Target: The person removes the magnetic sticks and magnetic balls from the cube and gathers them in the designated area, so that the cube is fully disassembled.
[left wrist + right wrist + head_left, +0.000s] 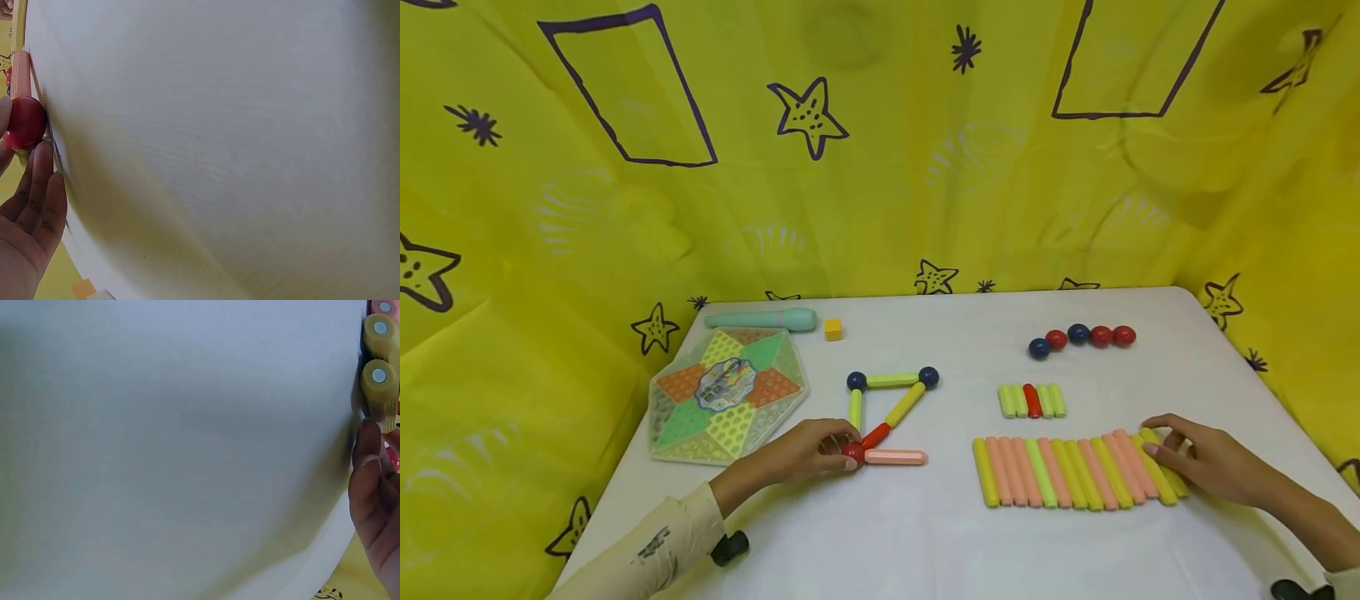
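My left hand (815, 450) pinches a red ball (853, 453) between thumb and fingers; the left wrist view shows the same red ball (26, 123). A pink stick (895, 457) points right from this ball. A red stick (876, 436) and a yellow stick (905, 406) run up to a dark blue ball (928, 377). Light green sticks join that corner to a second blue ball (857, 382) and come back down towards my fingers. My right hand (1210, 462) pinches the upper end of the last yellow stick (1172, 479) in a row of long sticks.
The long row holds yellow, pink and green sticks (1040, 473). Behind it lie several short sticks (1032, 401) and a line of red and blue balls (1078, 334). At left are a hexagonal game board (726, 396), a mint-green rod (760, 320) and a yellow cube (833, 330).
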